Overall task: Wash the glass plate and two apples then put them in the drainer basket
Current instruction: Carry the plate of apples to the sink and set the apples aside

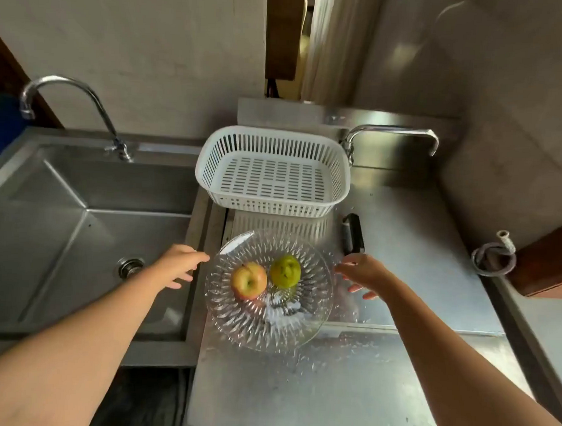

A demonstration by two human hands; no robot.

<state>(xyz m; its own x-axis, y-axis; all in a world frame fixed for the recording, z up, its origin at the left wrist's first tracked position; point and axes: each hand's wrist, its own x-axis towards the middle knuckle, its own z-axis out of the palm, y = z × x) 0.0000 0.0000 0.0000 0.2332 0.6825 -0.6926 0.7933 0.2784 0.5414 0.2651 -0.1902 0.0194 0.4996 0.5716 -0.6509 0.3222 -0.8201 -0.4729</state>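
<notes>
A clear cut-glass plate [267, 326] lies on the steel counter, right of the sink. A red-yellow apple [249, 280] and a green apple [285, 271] sit side by side on it. My left hand [177, 264] hovers just left of the plate's rim, fingers spread and holding nothing. My right hand [362, 274] is at the plate's right rim, fingers loosely extended; whether it touches the glass is unclear. The white slotted drainer basket [338, 180] stands behind the plate with nothing in it.
A steel sink [76, 234] with a drain [131, 267] and a curved tap [73, 104] lies to the left. A second tap [391, 132] stands behind the basket. A black-handled tool [353, 234] and a coiled hose [494, 256] lie on the wet counter [416, 285].
</notes>
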